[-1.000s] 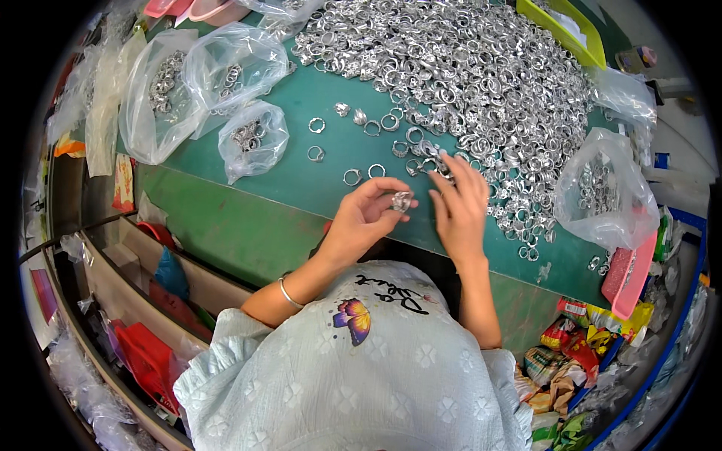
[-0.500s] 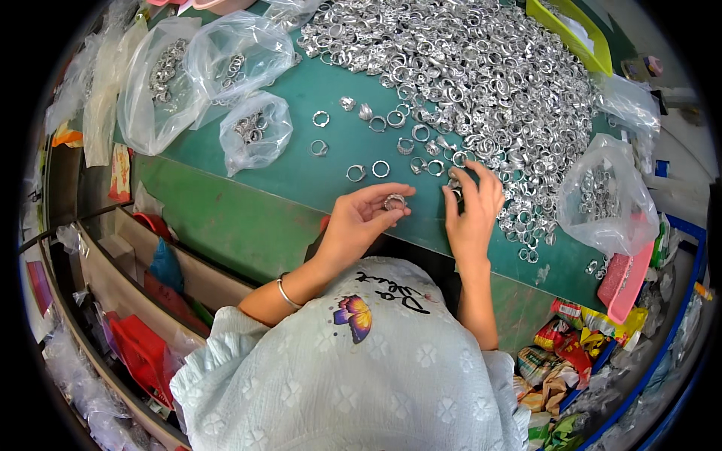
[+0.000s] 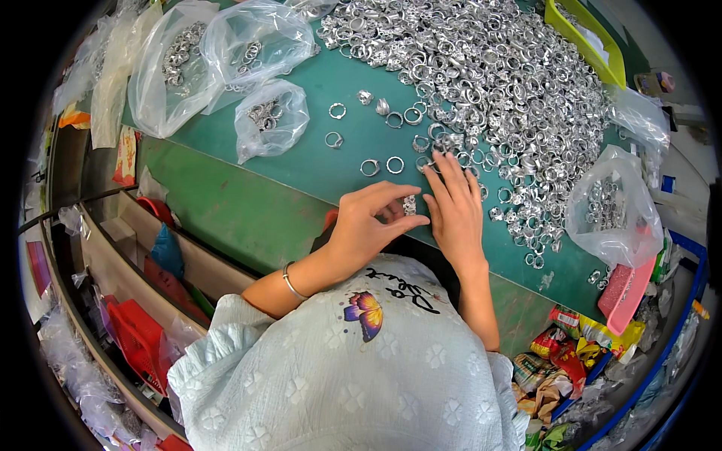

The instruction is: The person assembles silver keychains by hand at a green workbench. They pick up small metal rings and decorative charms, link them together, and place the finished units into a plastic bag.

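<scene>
The pale shirt [image 3: 323, 383] fills the bottom of the frame, cut off by the lower edge. Just above it, near the centre, the left hand [image 3: 367, 219] has its thumb and index finger curved toward each other, with a silver ring [image 3: 410, 204] held between them. The ring is seen nearly edge-on: its patterned band runs up and down the frame, so its long axis is upright there. The hole cannot be made out, and the remaining fingers are largely hidden behind the index and thumb.

Beside it, the right hand [image 3: 456, 222] is loosely open, palm down, fingers pointing up the frame. Its fingertips cover some rings at the heap's lower edge; whether they grip any, I cannot tell.

Farther up, loose rings [image 3: 383, 106] lie on the green table [image 3: 301, 169]. The heap [image 3: 481, 75] spreads across the upper right, cut off by the top edge, as is the lime tray [image 3: 613, 56].
</scene>
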Available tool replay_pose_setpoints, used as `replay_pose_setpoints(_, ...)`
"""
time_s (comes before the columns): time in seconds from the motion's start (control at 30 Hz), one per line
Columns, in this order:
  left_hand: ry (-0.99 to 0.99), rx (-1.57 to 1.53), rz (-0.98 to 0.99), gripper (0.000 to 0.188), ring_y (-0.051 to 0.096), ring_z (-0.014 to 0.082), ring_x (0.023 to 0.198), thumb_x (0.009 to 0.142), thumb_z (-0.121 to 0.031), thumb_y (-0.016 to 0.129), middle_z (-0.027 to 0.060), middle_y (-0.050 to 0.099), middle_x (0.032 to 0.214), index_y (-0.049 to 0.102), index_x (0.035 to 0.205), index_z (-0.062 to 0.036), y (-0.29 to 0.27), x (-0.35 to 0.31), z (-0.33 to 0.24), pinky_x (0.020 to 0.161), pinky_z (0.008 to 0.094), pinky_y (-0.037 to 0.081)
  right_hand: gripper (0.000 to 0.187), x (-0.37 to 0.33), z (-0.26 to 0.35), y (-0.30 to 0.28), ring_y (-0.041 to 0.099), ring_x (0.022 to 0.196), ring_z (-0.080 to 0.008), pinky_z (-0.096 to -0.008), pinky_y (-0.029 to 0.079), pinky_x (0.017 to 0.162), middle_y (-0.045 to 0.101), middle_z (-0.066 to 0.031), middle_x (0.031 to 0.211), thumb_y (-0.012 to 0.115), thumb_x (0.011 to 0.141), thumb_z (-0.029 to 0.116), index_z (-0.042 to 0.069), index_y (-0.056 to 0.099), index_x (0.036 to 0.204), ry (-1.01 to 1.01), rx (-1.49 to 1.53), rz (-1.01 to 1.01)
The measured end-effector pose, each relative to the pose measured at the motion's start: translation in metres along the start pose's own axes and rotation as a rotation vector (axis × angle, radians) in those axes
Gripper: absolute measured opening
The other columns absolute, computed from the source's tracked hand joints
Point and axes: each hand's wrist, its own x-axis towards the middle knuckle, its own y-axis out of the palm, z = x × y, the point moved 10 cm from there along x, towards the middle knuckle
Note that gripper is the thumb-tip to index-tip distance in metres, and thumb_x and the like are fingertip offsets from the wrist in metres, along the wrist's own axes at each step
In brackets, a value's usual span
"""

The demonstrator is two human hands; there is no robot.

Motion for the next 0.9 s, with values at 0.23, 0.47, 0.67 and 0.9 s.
replay_pose_setpoints(0.23,-0.099,0.002,0.036,0.029,0.053,0.0085,0.058,0.070,-0.005,0.075,0.0047,0.056,0.075,0.062,0.096,0.0002,0.003,-0.002,0.017,0.052,0.0208,0.045,0.016,-0.042,-0.038,-0.059,0.057,0.090,-0.0271,-0.0354,0.041,0.081,0.062,-0.0105,0.094,0.061,0.075,-0.004,0.001,0.065,0.090,0.180,0.084,-0.472)
replay_pose_setpoints(0.47,0.086,0.230,0.077,0.028,0.057,0.0169,0.070,0.074,0.000,0.068,0.0083,0.056,0.089,0.060,0.101,-0.0025,0.015,0.008,0.006,0.061,0.0264,0.047,0.023,-0.009,-0.041,-0.063,0.051,0.093,-0.0260,-0.0369,0.035,0.085,0.059,-0.0084,0.097,0.068,0.075,0.011,0.003,0.062,0.097,0.231,0.016,-0.463)
replay_pose_setpoints(0.67,0.345,0.374,-0.008,0.029,0.056,0.0277,0.090,0.074,0.000,0.065,0.0093,0.057,0.104,0.058,0.102,-0.0041,0.026,0.045,-0.019,0.073,0.0340,0.046,0.022,0.004,-0.055,-0.039,0.050,0.090,-0.0240,-0.0369,0.032,0.080,0.058,-0.0063,0.091,0.068,0.075,0.013,0.005,0.060,0.095,0.230,-0.073,-0.274)
replay_pose_setpoints(0.9,0.504,0.685,0.155,0.027,0.054,0.0261,0.100,0.073,-0.003,0.065,0.0071,0.059,0.105,0.058,0.099,-0.0082,0.056,0.067,-0.012,0.087,0.0376,0.036,0.013,0.007,-0.049,-0.040,0.050,0.086,-0.0222,-0.0358,0.031,0.078,0.058,-0.0052,0.088,0.066,0.074,0.009,0.006,0.062,0.086,0.283,-0.104,-0.320)
